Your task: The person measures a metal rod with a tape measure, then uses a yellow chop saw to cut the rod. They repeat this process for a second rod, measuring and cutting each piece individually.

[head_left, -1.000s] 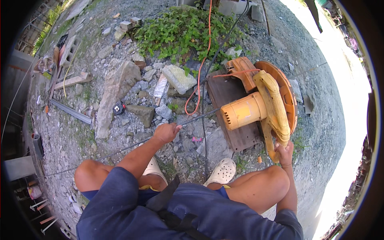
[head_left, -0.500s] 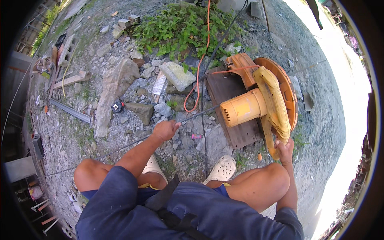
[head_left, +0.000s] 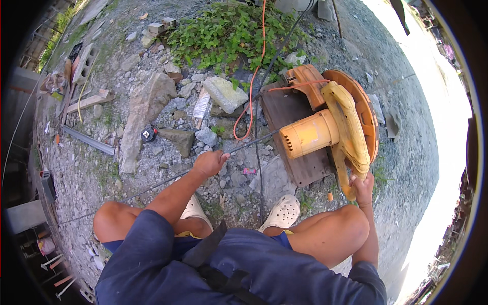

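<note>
My left hand [head_left: 209,163] is closed around a thin dark steel rod [head_left: 250,145]. The rod slants from the lower left of the ground up to the saw's base, where the motor housing hides its far end. To the right stands an orange-yellow cut-off saw [head_left: 310,136] on a dark base plate [head_left: 282,109], its round guard [head_left: 370,122] on the far side. My right hand [head_left: 362,189] grips the lower end of the saw's yellow handle [head_left: 349,134], fingers wrapped round it. The cutting disc is hidden by the guard and handle.
An orange cord [head_left: 252,91] runs from the saw across the ground. Broken concrete [head_left: 223,95], stones and a tape measure [head_left: 148,133] lie left of it. Green plants [head_left: 223,38] grow behind. A metal channel [head_left: 89,140] and hollow block [head_left: 86,63] lie far left.
Almost nothing differs. The view has shifted very slightly; both hands keep their hold on the rod and the saw handle.
</note>
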